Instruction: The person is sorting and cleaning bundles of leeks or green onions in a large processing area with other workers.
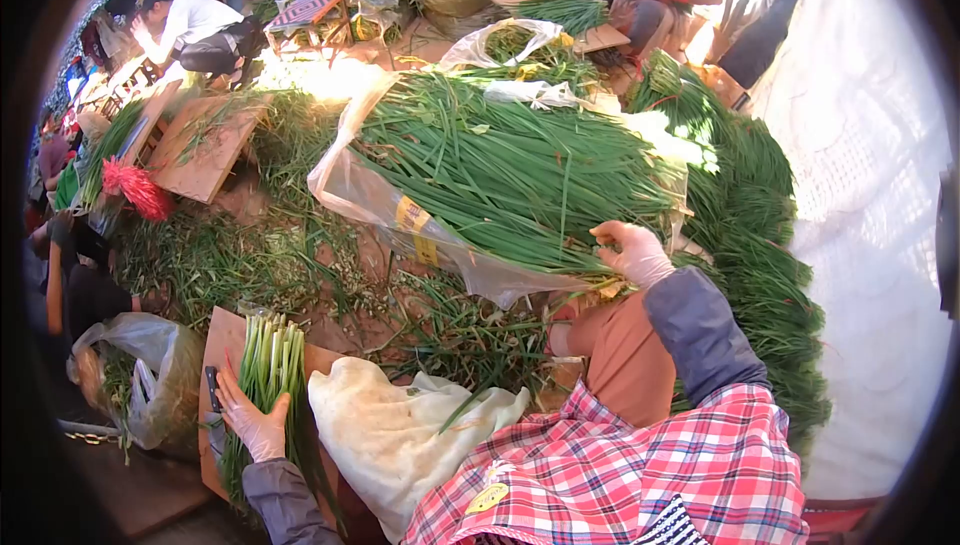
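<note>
My left hand (255,423), in a thin clear glove, straddles a bunch of garlic chives (272,357), fingers along its left side and thumb on its right. The bunch lies on a wooden board (222,333), with pale stalk ends pointing away from me. A dark-handled knife (212,390) is beside my left fingertips. My right hand (638,253), also gloved, has its fingers curled at the near right edge of a large heap of garlic chives (500,165); its fingertips close on leaves there. A clear plastic sheet (375,207) wraps the heap's near side.
More chives (745,195) are stacked along a white sheet (865,205) at right. Trimmings (230,255) litter the ground. A white cloth (375,425) covers my lap. At left are a plastic bag (160,375), red ties (138,190) and a tilted board (205,150). Other people sit farther back.
</note>
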The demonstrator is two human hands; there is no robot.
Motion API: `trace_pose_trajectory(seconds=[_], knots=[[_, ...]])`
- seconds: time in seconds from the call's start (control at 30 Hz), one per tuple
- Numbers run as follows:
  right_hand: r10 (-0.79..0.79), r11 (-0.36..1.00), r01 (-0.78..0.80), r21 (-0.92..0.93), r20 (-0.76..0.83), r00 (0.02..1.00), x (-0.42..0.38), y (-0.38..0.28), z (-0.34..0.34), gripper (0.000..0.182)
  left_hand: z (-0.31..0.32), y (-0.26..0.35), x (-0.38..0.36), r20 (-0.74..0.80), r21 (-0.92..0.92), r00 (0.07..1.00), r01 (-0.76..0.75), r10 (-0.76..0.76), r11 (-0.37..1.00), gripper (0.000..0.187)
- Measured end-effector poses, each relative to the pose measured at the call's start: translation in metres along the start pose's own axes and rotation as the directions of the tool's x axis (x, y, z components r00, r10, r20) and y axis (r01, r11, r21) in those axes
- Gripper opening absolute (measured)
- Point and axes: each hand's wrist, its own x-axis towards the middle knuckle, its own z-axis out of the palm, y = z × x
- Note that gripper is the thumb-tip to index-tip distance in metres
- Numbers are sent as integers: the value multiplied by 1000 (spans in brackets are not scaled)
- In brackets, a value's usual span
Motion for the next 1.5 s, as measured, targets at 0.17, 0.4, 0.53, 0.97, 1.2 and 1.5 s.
trace_pose_trajectory(seconds=[0.17,0.4,0.53,0.97,1.2,1.5], knots=[[129,873,-44,-486,143,981,11,-18,40,71,-34,114,12,22,-614,991,-91,133,784,57],[127,914,-66,-401,128,984,19,-10,64,75,74,292,-31,782,-574,307,693,542,435,63],[206,945,-110,-308,299,932,36,-9,54,78,128,375,-63,801,-408,255,894,541,183,74],[43,999,-52,-4,648,760,61,-5,20,68,125,406,-70,510,-249,330,941,794,-231,32],[-45,853,-246,459,536,843,68,11,-52,60,132,389,-64,693,-449,497,864,523,-226,14],[31,553,-340,761,390,920,47,-9,-81,63,45,345,-33,350,-819,909,414,225,-396,19]])
